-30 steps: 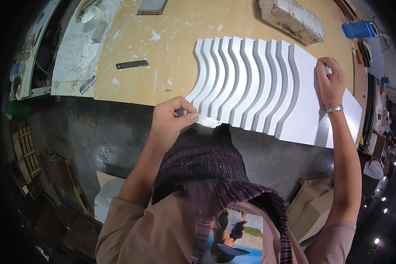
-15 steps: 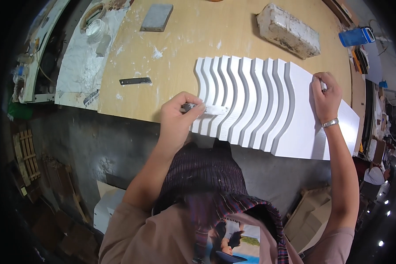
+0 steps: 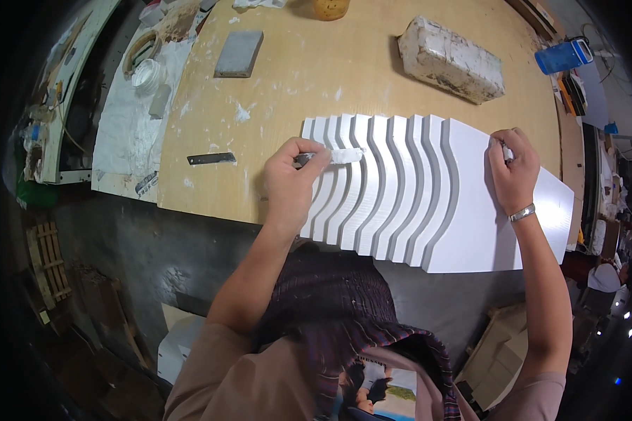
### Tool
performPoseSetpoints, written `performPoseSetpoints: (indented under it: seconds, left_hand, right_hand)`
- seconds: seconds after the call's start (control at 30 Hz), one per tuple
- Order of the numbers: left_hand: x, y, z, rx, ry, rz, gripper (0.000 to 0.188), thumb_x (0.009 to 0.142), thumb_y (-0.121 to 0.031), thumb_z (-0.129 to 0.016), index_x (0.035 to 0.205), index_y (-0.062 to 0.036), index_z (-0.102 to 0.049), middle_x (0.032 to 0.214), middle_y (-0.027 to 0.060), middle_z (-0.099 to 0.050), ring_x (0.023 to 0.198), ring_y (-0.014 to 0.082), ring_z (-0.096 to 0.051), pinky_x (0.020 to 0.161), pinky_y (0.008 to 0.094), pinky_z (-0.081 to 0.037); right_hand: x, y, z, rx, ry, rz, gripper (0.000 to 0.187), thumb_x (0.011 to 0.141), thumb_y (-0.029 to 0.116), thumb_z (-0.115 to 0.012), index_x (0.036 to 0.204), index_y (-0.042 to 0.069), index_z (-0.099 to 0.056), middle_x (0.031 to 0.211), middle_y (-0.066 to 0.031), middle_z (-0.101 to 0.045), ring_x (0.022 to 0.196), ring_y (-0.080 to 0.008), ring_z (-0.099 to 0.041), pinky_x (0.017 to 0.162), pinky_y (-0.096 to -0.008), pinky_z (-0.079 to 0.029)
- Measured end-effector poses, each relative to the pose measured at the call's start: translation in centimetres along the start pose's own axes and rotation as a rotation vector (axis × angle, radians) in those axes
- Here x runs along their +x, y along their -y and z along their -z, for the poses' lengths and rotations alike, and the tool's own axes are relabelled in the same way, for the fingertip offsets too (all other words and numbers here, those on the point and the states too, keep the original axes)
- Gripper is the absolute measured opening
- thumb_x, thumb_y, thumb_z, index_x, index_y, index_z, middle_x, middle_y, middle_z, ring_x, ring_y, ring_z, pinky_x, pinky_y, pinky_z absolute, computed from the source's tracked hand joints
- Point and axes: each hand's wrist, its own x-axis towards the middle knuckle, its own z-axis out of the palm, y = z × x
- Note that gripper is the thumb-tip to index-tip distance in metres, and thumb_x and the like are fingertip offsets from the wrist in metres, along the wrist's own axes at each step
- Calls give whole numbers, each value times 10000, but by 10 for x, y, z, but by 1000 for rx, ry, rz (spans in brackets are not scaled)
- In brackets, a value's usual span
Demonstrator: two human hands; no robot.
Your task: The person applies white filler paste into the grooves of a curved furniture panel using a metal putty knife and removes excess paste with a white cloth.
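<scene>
My left hand [image 3: 289, 179] pinches a small flat blade [image 3: 347, 156] smeared with white paste, its grip end dark. The blade lies over the left part of a white panel [image 3: 474, 217] with wavy stepped ridges and grey grooves, nearer its far edge. The panel's right part is smooth and flat. On that smooth part my right hand [image 3: 515, 167] rests, fingers closed round something small and whitish, mostly hidden, that I cannot make out.
On the wooden tabletop [image 3: 281, 91] lie a black blade strip [image 3: 212, 159], a grey rectangular block [image 3: 239, 54] and a large whitish, stained block [image 3: 451, 59]. A white jar [image 3: 147, 76] stands at the left, a blue container [image 3: 564, 57] at the far right.
My left hand has slid the blade away from me along the ridges, toward the panel's far edge. My right hand stays on the smooth part. The whole view has shifted slightly.
</scene>
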Motion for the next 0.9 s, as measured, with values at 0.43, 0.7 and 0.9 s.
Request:
performPoseSetpoints:
  seconds: [0.43,0.7,0.9]
  left_hand:
    - [6,1,-3,50,-45,48,118,877,-86,-720,880,23,-675,739,-28,-614,686,35,-498,609,213,-398]
    - [9,0,-5,37,-94,31,115,884,-86,-711,876,23,-673,718,-33,-594,664,36,-492,600,210,-388]
    - [13,2,0,105,-40,23,117,890,-93,-709,884,18,-673,707,-41,-583,661,36,-485,593,212,-385]
  right_hand:
    - [1,3,0,3,-11,23,57,806,58,-606,802,17,-646,705,-101,-565,595,-250,-522,561,-344,-416]
    - [2,5,0,18,-15,20,60,799,55,-600,796,17,-645,698,-100,-562,588,-248,-517,552,-345,-409]
    - [4,8,1,-3,-3,16,62,793,60,-600,795,17,-645,698,-101,-562,587,-250,-520,555,-345,-414]
